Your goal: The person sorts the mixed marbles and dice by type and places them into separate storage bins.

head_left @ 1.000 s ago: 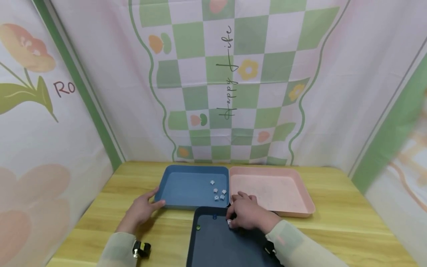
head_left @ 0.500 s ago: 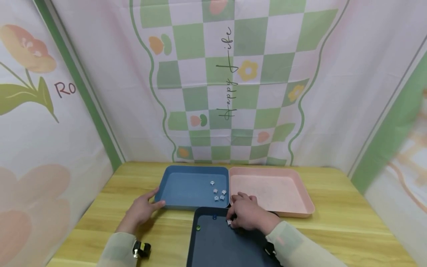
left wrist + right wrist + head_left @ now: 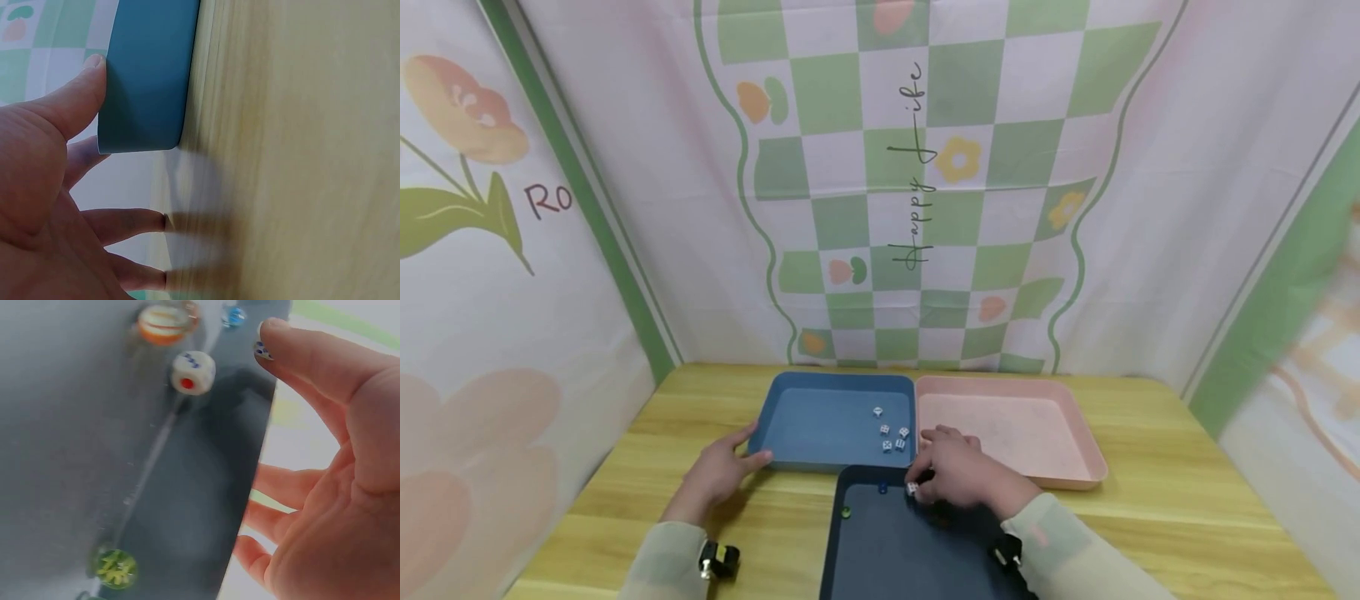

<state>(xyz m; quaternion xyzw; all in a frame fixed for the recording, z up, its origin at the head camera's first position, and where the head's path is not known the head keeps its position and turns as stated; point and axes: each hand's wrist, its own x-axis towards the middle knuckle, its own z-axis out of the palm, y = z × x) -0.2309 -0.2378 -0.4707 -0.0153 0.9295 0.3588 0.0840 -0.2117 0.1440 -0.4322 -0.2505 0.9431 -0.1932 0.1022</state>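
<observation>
The right hand point(image 3: 955, 471) pinches a white die point(image 3: 912, 489) between thumb and forefinger, just inside the far edge of the dark tray point(image 3: 887, 554); its other fingers spread apart, reaching past that edge toward the near left corner of the pink tray point(image 3: 1011, 417); the left hand point(image 3: 715, 471) is wide, thumb against the near side of the blue tray point(image 3: 820, 425) and forefinger round its near left corner, two further fingers stretched toward the table point(image 3: 767, 533); five dice point(image 3: 884, 429) lie in the blue tray, grouped toward its right edge, most of them near the near right corner; the blue tray's right edge runs alongside the pink tray's left edge, and the dark tray sits before both, its far left corner close to the blue tray's near edge; in the dark tray a blue marble point(image 3: 882, 488) rests by the far edge, left of the held die, and a green marble point(image 3: 846, 512) by the left edge; the right wrist view, somewhat blurred, shows a second die point(image 3: 192, 373) at the foot of the dark tray's wall, an orange-striped marble point(image 3: 164, 325) just beside it and a yellow-green marble point(image 3: 116, 569) farther along; a patterned curtain point(image 3: 647, 208) hangs behind the table's far edge.
</observation>
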